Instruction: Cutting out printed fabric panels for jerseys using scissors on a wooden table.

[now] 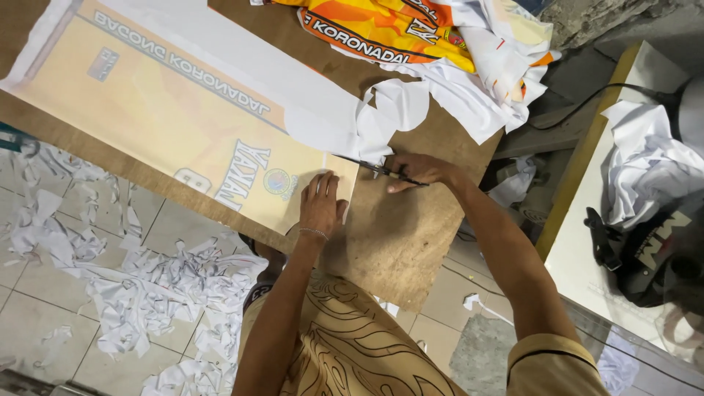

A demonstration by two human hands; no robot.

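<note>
Both hands are working the printed sheet (183,110), running toward upper left: left hand (321,205) pressing flat, right hand (419,170) gripping scissors (374,168) at its near edge.

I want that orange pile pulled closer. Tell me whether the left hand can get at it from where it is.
Probably not without leaning: the left hand lies flat on the pale printed sheet, and the orange printed pile sits at the board's far edge. Nothing blocks the way, though.

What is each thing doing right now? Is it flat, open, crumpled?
Left hand: pressed flat on the printed sheet.
Right hand: closed around the scissors.
Scissors: blades parted at the sheet's edge.
Printed sheet: lying flat on the wooden board.
Paper scraps: crumpled, scattered on the floor.
Printed pile: heaped, rumpled.
</note>
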